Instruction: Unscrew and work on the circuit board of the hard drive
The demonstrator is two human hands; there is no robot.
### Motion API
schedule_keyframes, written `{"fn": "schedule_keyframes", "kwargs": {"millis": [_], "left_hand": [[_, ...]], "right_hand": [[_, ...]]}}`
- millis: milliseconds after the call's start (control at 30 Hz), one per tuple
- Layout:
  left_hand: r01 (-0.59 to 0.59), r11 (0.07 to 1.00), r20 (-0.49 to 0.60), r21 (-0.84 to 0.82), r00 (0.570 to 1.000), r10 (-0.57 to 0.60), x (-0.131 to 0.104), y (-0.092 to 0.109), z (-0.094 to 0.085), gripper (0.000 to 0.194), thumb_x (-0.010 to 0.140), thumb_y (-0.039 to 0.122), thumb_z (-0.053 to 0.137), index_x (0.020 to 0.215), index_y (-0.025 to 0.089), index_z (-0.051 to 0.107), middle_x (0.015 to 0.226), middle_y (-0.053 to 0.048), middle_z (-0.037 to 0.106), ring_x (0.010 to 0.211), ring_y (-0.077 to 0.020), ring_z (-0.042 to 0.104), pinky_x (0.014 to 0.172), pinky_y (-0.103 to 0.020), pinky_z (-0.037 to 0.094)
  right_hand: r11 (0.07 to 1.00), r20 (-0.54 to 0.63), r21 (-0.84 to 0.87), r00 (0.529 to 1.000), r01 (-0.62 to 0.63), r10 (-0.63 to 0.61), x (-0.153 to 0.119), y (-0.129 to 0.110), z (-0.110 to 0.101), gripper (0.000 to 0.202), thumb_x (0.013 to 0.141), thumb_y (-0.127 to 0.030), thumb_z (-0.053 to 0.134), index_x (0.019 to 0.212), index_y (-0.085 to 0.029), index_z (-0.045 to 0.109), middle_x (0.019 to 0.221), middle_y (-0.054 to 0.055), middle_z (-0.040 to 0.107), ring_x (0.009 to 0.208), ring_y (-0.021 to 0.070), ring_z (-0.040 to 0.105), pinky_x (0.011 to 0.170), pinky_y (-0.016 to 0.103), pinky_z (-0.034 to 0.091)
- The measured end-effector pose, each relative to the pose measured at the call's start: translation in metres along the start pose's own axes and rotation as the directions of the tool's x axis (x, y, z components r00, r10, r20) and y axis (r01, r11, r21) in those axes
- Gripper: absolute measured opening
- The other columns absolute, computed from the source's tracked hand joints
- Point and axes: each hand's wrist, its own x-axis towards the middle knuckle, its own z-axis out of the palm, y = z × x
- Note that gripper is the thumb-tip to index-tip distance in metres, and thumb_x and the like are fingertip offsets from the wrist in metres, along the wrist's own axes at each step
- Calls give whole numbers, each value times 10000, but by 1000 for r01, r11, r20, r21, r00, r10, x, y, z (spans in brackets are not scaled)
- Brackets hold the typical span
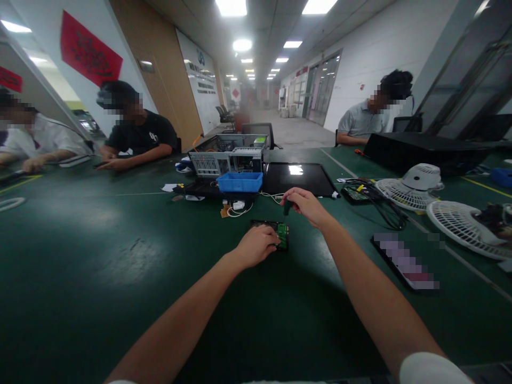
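A small black hard drive (pixel 284 245) with a green circuit board (pixel 282 231) lies on the table in front of me. My left hand (pixel 258 244) rests over its left side, fingers curled and gripping it, hiding much of the drive. Above the drive's far right corner, my right hand (pixel 304 205) is closed around the dark handle of a screwdriver (pixel 287 207). The screwdriver stands nearly upright, its thin shaft pointing down at the board. I cannot tell whether the tip touches a screw.
Beyond the drive stand a blue tray (pixel 240 182), an open computer case (pixel 228 154) and a flat black panel (pixel 298 178). To the right are black cables (pixel 386 205), white fan parts (pixel 420 184) and a phone (pixel 406 261). Several people sit around the green table (pixel 100 282).
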Motion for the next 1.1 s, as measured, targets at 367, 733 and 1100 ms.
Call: {"fn": "schedule_keyframes", "kwargs": {"millis": [367, 733, 1100], "left_hand": [[-1, 1000, 0, -7, 1000, 1, 1, 2, -1, 214, 923, 229, 680, 1131, 222, 730, 1128, -56, 685, 1098, -238, 608, 1006, -388, 460], [-1, 1000, -3, -14, 1000, 1, 1, 2, -1, 221, 926, 223, 675, 1140, 224, 728, 1134, -56, 683, 1096, -233, 604, 1009, -385, 458], [1, 1000, 10, -21, 1000, -1, 1, 0, 0, 216, 925, 227, 670, 1131, 229, 735, 1151, -67, 680, 1103, -242, 604, 1013, -397, 457]], "right_hand": [[1000, 114, -3, 993, -31, 31, -3, -2, 2, 145, 833, -306, 595, 851, -183, 668, 898, 37, 722, 528, 92, 472, 439, 231, 314], [978, 219, 152, 970, -143, 108, -5, -3, 0, 200, 852, -317, 606, 1002, -191, 647, 914, 63, 743, 490, 102, 515, 400, 228, 350], [955, 263, 204, 952, -215, 158, -8, -4, 2, 221, 835, -372, 643, 980, -213, 591, 971, 86, 759, 517, 117, 551, 421, 221, 354]]}}
